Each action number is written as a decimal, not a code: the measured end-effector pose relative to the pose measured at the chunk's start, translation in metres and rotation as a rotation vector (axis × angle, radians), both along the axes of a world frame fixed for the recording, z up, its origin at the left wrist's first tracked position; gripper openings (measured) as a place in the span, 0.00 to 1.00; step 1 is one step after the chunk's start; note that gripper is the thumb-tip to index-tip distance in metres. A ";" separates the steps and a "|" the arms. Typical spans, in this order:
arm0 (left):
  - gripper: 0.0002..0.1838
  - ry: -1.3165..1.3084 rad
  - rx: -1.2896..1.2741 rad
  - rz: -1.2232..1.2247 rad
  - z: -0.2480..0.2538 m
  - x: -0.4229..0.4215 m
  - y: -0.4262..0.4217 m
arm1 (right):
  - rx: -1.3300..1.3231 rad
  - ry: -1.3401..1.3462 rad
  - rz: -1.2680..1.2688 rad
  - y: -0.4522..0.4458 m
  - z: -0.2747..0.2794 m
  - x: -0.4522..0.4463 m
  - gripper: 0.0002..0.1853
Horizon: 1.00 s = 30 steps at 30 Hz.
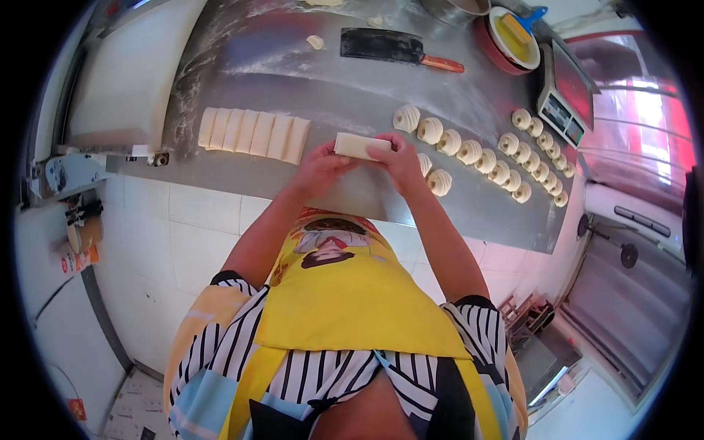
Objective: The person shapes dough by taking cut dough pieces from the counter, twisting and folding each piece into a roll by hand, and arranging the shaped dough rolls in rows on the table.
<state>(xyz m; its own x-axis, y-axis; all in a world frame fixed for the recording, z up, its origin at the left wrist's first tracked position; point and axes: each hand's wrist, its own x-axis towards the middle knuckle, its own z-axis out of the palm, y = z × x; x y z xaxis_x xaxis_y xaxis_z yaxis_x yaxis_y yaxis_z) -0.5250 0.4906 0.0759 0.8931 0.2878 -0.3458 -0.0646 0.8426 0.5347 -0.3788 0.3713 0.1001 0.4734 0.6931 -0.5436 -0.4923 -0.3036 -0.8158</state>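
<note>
Between my two hands, just above the front edge of the metal table, is a pale rectangular piece of dough (359, 146). My left hand (323, 163) grips its left end, and my right hand (400, 158) has its thumb on top of the right end. Left of my hands lies a row of cut dough strips (253, 134), side by side. On the right, shaped dough rolls (468, 152) with ridged, coiled sides stand in slanting lines; a couple of them sit close beside my right hand.
A cleaver (381, 45) with a red handle lies at the back of the metal table (293, 81). Behind it on the right are a bowl of yellow liquid (515, 40) with a blue-handled brush and a scale (561, 110). A machine (136, 81) stands at the left.
</note>
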 end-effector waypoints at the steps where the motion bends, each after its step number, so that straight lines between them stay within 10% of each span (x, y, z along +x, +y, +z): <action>1: 0.16 0.124 0.054 -0.035 0.008 0.004 0.000 | -0.016 -0.025 -0.030 -0.006 -0.001 -0.004 0.27; 4: 0.16 0.329 0.142 -0.094 0.005 0.010 -0.002 | 0.015 -0.958 0.166 -0.018 0.003 -0.016 0.24; 10: 0.15 0.345 -0.193 -0.325 0.002 0.016 0.007 | 0.151 -1.597 0.459 -0.033 0.028 -0.001 0.21; 11: 0.14 0.351 -0.213 -0.352 0.006 0.016 0.007 | -0.005 -1.333 0.463 -0.034 0.026 -0.002 0.21; 14: 0.11 0.486 1.464 -0.354 0.020 0.021 -0.012 | -0.257 -0.409 0.268 -0.038 0.010 -0.012 0.20; 16: 0.11 0.340 1.697 -0.121 0.002 0.020 -0.017 | -0.168 0.348 -0.093 -0.042 -0.009 -0.019 0.20; 17: 0.11 0.264 1.806 -0.001 -0.010 0.018 -0.018 | -0.067 0.274 -0.019 -0.041 -0.001 -0.023 0.21; 20: 0.14 0.435 0.881 -0.213 -0.034 0.019 -0.002 | 0.146 -0.149 0.241 -0.046 0.023 -0.032 0.24; 22: 0.15 0.502 0.869 -0.299 -0.036 0.020 0.006 | 0.170 -0.706 0.481 -0.051 0.022 -0.022 0.26; 30: 0.10 0.336 1.437 -0.251 0.021 0.009 -0.030 | -0.016 -0.430 0.060 -0.008 0.042 0.000 0.11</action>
<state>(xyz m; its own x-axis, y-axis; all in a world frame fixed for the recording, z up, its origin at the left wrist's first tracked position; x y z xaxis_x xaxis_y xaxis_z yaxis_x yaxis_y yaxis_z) -0.5157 0.4605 0.0966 0.9078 0.4069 -0.1019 0.2891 -0.4310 0.8548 -0.3790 0.3630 0.1422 0.6182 0.7194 -0.3166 -0.0896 -0.3356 -0.9377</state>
